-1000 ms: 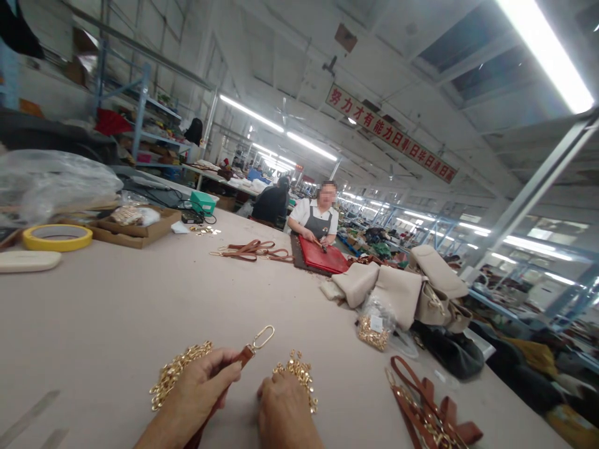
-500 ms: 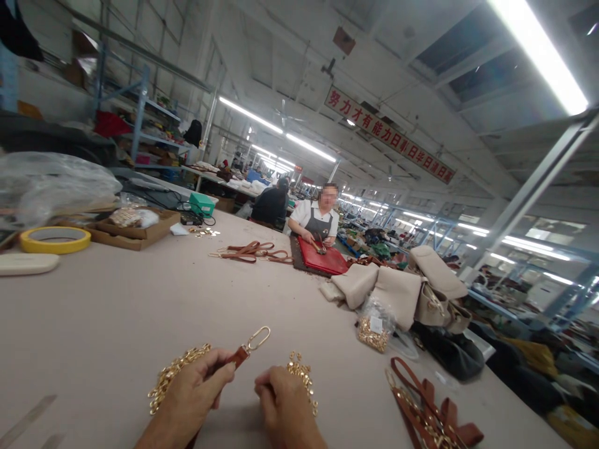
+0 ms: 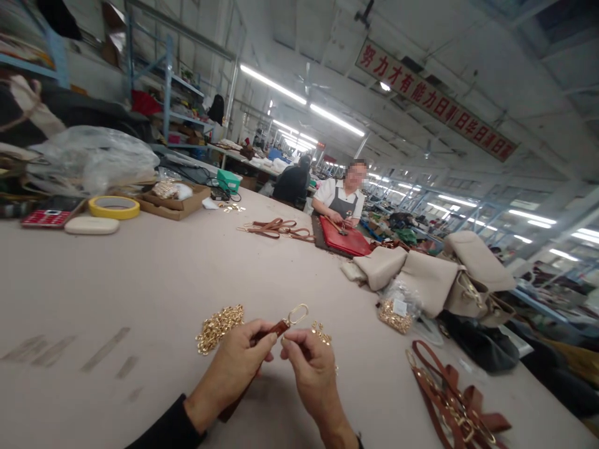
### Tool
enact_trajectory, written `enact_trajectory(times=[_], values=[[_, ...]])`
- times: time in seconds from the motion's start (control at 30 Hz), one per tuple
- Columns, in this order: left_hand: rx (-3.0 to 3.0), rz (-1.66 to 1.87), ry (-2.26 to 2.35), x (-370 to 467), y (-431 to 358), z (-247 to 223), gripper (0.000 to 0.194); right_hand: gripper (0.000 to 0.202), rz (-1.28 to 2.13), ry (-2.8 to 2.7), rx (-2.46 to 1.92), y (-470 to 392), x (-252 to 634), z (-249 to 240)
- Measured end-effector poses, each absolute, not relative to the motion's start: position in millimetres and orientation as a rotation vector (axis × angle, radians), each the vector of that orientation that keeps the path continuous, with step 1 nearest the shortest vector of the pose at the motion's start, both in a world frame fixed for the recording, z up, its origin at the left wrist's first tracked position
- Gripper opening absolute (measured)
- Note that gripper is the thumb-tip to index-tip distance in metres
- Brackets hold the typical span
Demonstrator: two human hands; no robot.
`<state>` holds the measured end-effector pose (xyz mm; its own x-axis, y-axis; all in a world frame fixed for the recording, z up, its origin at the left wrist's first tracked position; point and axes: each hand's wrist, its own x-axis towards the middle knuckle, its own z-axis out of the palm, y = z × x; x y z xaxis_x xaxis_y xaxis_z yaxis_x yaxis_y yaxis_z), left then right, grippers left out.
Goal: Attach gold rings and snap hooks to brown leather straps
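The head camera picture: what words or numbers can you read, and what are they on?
"努力才有能力日事日毕日清日" on the long sign; the last character is blurred.
White label on the bag of gold pieces: too small to read.
Small far red sign, apron mark: too small too.

Brown strap (image 3: 281,327): smooth, leather-like; clip (image 3: 291,313): gold metal (rather glossy).

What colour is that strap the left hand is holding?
The strap in the left hand is reddish brown, best seen in the head view.
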<state>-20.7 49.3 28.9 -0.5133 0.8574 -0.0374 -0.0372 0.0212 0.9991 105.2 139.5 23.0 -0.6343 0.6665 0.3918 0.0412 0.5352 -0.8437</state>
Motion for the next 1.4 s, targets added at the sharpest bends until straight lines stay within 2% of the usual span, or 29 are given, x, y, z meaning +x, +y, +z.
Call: enact_trajectory(times=[0.97, 1.17, 1.4], values=[[1.038, 1.56, 1.534, -17.3, 44.0, 23.4, 0.029, 0.014, 1.119, -2.048, -0.67, 141.1, 104.6, 19.5], [1.12, 1.544, 1.537, -19.2, 43.7, 25.8, 0.022, 0.02, 1.399, -1.803, -0.705, 140.2, 99.4, 17.1], [0.97, 1.566, 1.448, -19.0, 44.2, 23.6, 0.025, 0.023, 1.705, -1.648, -0.588, 134.8, 97.5, 17.3]])
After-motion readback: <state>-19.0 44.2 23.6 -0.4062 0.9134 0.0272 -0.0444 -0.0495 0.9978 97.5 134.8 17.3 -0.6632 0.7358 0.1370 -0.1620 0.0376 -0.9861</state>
